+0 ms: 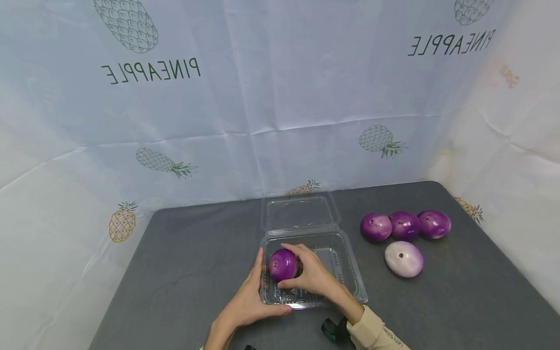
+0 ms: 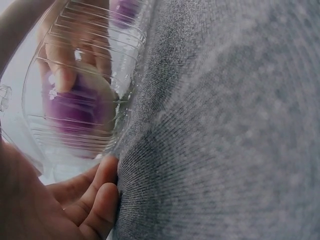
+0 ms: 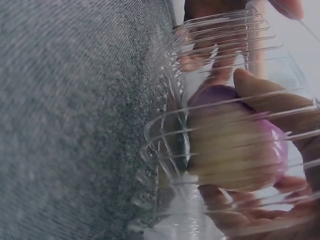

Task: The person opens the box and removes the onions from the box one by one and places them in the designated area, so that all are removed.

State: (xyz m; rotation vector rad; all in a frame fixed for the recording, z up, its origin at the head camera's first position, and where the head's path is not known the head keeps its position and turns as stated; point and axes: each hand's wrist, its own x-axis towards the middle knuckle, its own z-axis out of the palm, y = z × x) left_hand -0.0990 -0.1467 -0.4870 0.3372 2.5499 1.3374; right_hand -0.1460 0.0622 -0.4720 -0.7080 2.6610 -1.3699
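My right hand (image 1: 308, 274) pinches a round, glossy purple vegetable (image 1: 283, 265), rather like a red onion, between thumb and fingers. It sits inside the left part of a clear plastic clamshell box (image 1: 350, 272) whose lid (image 1: 302, 214) lies folded back. Through the clear wall, the left wrist view shows the vegetable (image 2: 75, 115) with a finger over its top. A pale side of the vegetable (image 3: 230, 145) faces the right wrist camera. My left hand (image 1: 249, 294) rests against the box's left front corner, fingers along the side wall and thumb stretched along the front edge.
Right of the box, three similar purple vegetables (image 1: 405, 226) stand in a row. A paler, mostly white one (image 1: 404, 259) with a brown spot lies before them. The dark grey table (image 1: 197, 253) meets a pineapple-printed cloth (image 1: 262, 97) at the back. A black wrist device (image 1: 334, 330) sits at my right sleeve.
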